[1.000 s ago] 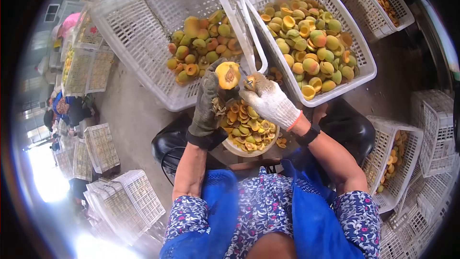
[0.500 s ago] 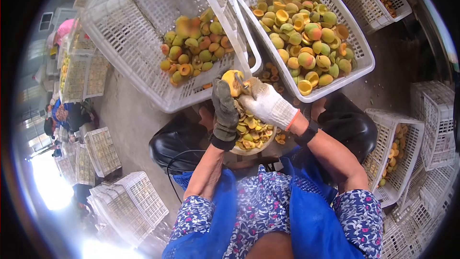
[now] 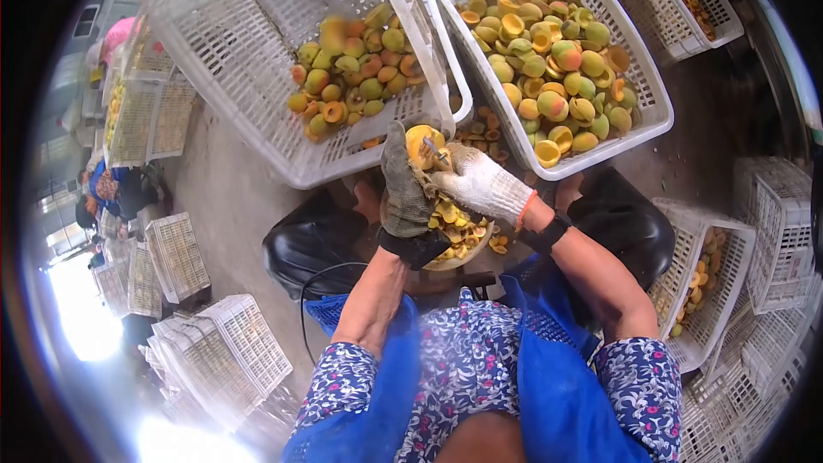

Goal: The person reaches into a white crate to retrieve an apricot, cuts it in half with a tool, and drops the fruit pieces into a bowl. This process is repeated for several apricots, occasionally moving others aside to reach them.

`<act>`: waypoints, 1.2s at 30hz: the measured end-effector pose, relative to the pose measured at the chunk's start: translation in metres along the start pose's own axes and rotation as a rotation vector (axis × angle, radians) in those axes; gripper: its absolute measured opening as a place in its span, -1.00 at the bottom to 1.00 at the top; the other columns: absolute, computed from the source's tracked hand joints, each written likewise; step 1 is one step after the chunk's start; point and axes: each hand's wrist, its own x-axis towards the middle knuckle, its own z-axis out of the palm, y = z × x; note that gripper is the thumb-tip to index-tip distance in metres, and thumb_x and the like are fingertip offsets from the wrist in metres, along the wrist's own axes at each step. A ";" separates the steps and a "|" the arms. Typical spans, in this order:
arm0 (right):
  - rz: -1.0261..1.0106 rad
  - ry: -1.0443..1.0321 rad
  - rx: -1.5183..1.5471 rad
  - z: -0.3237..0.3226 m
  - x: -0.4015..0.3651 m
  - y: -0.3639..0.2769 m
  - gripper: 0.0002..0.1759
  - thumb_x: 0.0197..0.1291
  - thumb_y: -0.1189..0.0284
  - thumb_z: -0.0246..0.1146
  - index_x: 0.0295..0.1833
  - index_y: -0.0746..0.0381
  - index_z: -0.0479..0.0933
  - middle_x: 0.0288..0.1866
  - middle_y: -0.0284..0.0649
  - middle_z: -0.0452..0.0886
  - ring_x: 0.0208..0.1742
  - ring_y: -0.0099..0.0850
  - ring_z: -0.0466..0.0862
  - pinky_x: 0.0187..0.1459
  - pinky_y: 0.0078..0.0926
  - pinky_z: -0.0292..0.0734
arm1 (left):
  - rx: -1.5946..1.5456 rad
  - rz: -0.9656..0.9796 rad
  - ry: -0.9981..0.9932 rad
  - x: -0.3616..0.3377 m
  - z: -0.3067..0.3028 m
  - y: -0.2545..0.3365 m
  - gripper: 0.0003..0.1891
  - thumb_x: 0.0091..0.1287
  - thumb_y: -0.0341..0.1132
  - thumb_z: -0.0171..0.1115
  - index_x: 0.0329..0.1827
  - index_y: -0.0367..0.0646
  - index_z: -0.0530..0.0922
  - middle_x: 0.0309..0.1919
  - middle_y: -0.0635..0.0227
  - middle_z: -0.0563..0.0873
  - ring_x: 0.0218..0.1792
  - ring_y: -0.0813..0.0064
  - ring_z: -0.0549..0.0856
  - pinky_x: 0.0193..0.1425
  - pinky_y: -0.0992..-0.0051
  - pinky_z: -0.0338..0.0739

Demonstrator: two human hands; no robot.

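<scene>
My left hand (image 3: 405, 193), in a dark grey glove, is closed around a yellow-orange peach (image 3: 422, 142) with its cut face showing. My right hand (image 3: 487, 183), in a white knit glove, grips a small metal pitting tool (image 3: 439, 154), its tip against the peach flesh. The tool's handle is hidden in the glove. Beneath both hands, a round bowl (image 3: 459, 265) holds yellow cut scraps (image 3: 461, 230). Beyond them, a tilted white crate (image 3: 249, 141) contains whole and cut peaches (image 3: 364, 69). To its right, another white crate (image 3: 600, 159) holds many peach halves (image 3: 549, 60).
More pieces (image 3: 480, 133) lie on the floor between the crates. A crate of fruit (image 3: 699, 291) stands at my right, beside stacked crates (image 3: 776, 231). Stacked crates (image 3: 227, 360) stand at left. People (image 3: 107, 189) are farther off at left.
The peach's cut face has turned more towards me, and my left hand has tilted with it. The tool stays at the flesh. The view has shifted slightly.
</scene>
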 end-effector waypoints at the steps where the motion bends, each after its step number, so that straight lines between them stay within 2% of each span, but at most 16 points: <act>1: -0.023 -0.017 -0.004 0.000 0.000 -0.001 -0.56 0.17 0.24 0.16 0.05 0.34 0.52 -0.12 0.14 0.63 -0.03 0.00 0.61 0.04 -0.21 0.47 | 0.025 0.028 0.026 -0.002 0.000 0.000 -0.52 0.50 0.06 -0.11 0.02 -0.23 0.51 -0.17 0.25 0.64 -0.18 0.46 0.67 -0.08 0.46 0.63; 6: 0.078 -0.205 0.110 -0.010 -0.005 -0.019 -0.57 0.18 0.21 0.19 -0.02 0.36 0.52 -0.30 -0.16 0.62 -0.30 -0.48 0.55 -0.22 -0.41 0.48 | 0.223 0.145 -0.086 -0.008 -0.012 0.002 -0.53 0.48 0.08 -0.06 0.00 -0.21 0.51 -0.21 0.27 0.63 -0.21 0.46 0.67 -0.10 0.46 0.63; 12: 0.058 -0.059 0.049 0.013 0.001 -0.003 -0.56 0.19 0.21 0.16 0.01 0.36 0.50 -0.21 0.04 0.64 -0.19 -0.14 0.62 -0.11 -0.25 0.50 | -0.125 -0.130 0.093 0.012 -0.035 -0.017 -0.56 0.48 0.03 -0.05 -0.03 -0.21 0.53 -0.24 0.29 0.64 -0.25 0.47 0.67 -0.13 0.47 0.63; 14: 0.102 -0.109 -0.095 0.008 0.000 -0.009 -0.56 0.20 0.23 0.13 0.02 0.39 0.48 -0.16 0.15 0.62 -0.08 0.10 0.60 -0.05 -0.13 0.49 | 0.640 0.291 -0.180 0.004 -0.022 -0.002 -0.58 0.49 -0.01 -0.05 -0.07 -0.23 0.55 -0.27 0.31 0.65 -0.26 0.47 0.67 -0.13 0.52 0.60; 17: 0.093 -0.207 0.008 -0.002 0.000 -0.011 -0.56 0.17 0.25 0.13 0.01 0.40 0.47 -0.16 0.17 0.62 -0.10 0.08 0.61 -0.05 -0.13 0.50 | 0.337 0.023 -0.165 0.002 -0.014 0.008 -0.59 0.48 -0.06 -0.05 -0.15 -0.27 0.58 -0.30 0.29 0.67 -0.26 0.46 0.67 -0.13 0.51 0.56; 18: 0.390 -0.352 0.162 -0.015 -0.001 -0.035 -0.60 0.14 0.27 0.14 -0.06 0.39 0.49 -0.31 0.06 0.64 -0.31 -0.11 0.67 -0.24 -0.21 0.56 | 0.337 0.021 -0.163 0.005 -0.013 0.013 -0.59 0.48 -0.06 -0.05 -0.15 -0.27 0.58 -0.30 0.29 0.67 -0.26 0.46 0.67 -0.13 0.51 0.56; 20: 0.164 -0.409 -0.058 -0.012 0.000 -0.019 -0.65 0.29 0.26 0.06 0.02 0.27 0.52 -0.30 -0.09 0.62 -0.37 -0.35 0.61 -0.35 -0.44 0.55 | 1.022 0.722 -0.571 0.012 -0.015 0.026 -0.61 0.45 -0.11 -0.04 -0.20 -0.31 0.59 -0.31 0.24 0.68 -0.26 0.45 0.67 -0.12 0.46 0.54; 21: -0.044 -0.354 -0.226 -0.005 0.003 -0.016 -0.67 0.28 0.27 0.08 0.01 0.25 0.53 -0.33 -0.15 0.61 -0.40 -0.43 0.60 -0.40 -0.47 0.55 | 1.020 0.726 -0.568 0.014 -0.017 0.026 -0.61 0.45 -0.11 -0.04 -0.20 -0.31 0.59 -0.31 0.24 0.68 -0.26 0.45 0.67 -0.12 0.46 0.54; 23: 0.047 -0.509 -0.192 -0.008 -0.003 -0.014 -0.68 0.29 0.28 0.10 0.00 0.27 0.53 -0.33 -0.20 0.61 -0.38 -0.48 0.59 -0.37 -0.48 0.55 | 0.884 0.050 -0.585 0.013 -0.026 0.026 -0.61 0.42 -0.13 -0.03 -0.23 -0.34 0.58 -0.31 0.20 0.67 -0.26 0.46 0.66 -0.11 0.44 0.53; 24: 0.133 -0.651 -0.157 -0.008 -0.003 -0.023 -0.69 0.29 0.30 0.11 -0.01 0.28 0.53 -0.33 -0.25 0.60 -0.35 -0.52 0.59 -0.34 -0.49 0.55 | 0.956 0.266 -0.706 0.012 -0.028 0.030 -0.59 0.46 -0.12 -0.06 -0.24 -0.32 0.59 -0.33 0.23 0.68 -0.26 0.45 0.66 -0.10 0.45 0.53; 25: 0.373 -0.550 0.435 0.009 -0.007 -0.005 -0.70 0.33 0.32 0.11 0.02 0.30 0.52 -0.29 -0.24 0.63 -0.31 -0.49 0.60 -0.27 -0.51 0.55 | 0.972 0.281 -0.697 0.004 -0.020 0.039 -0.59 0.46 -0.12 -0.06 -0.24 -0.32 0.59 -0.33 0.23 0.68 -0.26 0.45 0.66 -0.10 0.45 0.53; 27: 0.320 -0.478 0.621 0.022 -0.010 0.006 -0.71 0.21 0.29 0.28 -0.07 0.25 0.53 -0.31 -0.45 0.58 -0.36 -0.69 0.53 -0.36 -0.57 0.53 | 0.400 -0.113 -0.413 -0.020 -0.005 0.051 -0.57 0.49 -0.10 -0.10 -0.25 -0.30 0.59 -0.34 0.25 0.69 -0.28 0.44 0.66 -0.10 0.46 0.52; 29: -0.102 -0.668 -0.128 0.007 -0.007 -0.003 -0.69 0.10 0.37 0.24 -0.06 0.28 0.53 -0.26 -0.10 0.67 -0.33 -0.20 0.67 -0.27 -0.33 0.60 | 0.338 -0.071 -0.425 -0.017 -0.026 0.042 -0.56 0.50 -0.05 -0.09 -0.19 -0.28 0.58 -0.34 0.27 0.68 -0.25 0.43 0.67 -0.04 0.43 0.56; 31: -0.038 -0.756 -0.500 0.008 -0.014 0.000 -0.66 0.07 0.32 0.18 -0.11 0.34 0.54 -0.28 0.12 0.65 -0.26 0.00 0.67 -0.21 -0.16 0.58 | 0.279 -0.047 0.057 -0.015 -0.032 0.048 -0.53 0.50 0.01 -0.09 -0.10 -0.28 0.56 -0.34 0.26 0.66 -0.21 0.43 0.66 0.04 0.36 0.59; 33: 0.014 -0.710 -0.524 0.011 -0.022 0.001 -0.65 0.09 0.30 0.16 -0.13 0.36 0.55 -0.30 0.14 0.65 -0.26 0.01 0.68 -0.19 -0.14 0.57 | 0.384 0.156 -0.087 -0.005 -0.046 0.050 -0.53 0.50 0.04 -0.09 0.04 -0.24 0.52 -0.22 0.28 0.66 -0.12 0.43 0.66 0.10 0.28 0.60; 36: 0.085 -0.683 -0.538 0.016 -0.015 0.008 -0.62 0.10 0.27 0.13 -0.15 0.39 0.55 -0.31 0.17 0.64 -0.25 0.02 0.68 -0.16 -0.13 0.56 | -0.246 -0.071 0.003 0.026 -0.022 0.075 -0.53 0.50 0.04 -0.09 0.13 -0.19 0.49 -0.07 0.30 0.64 -0.09 0.42 0.65 0.09 0.33 0.59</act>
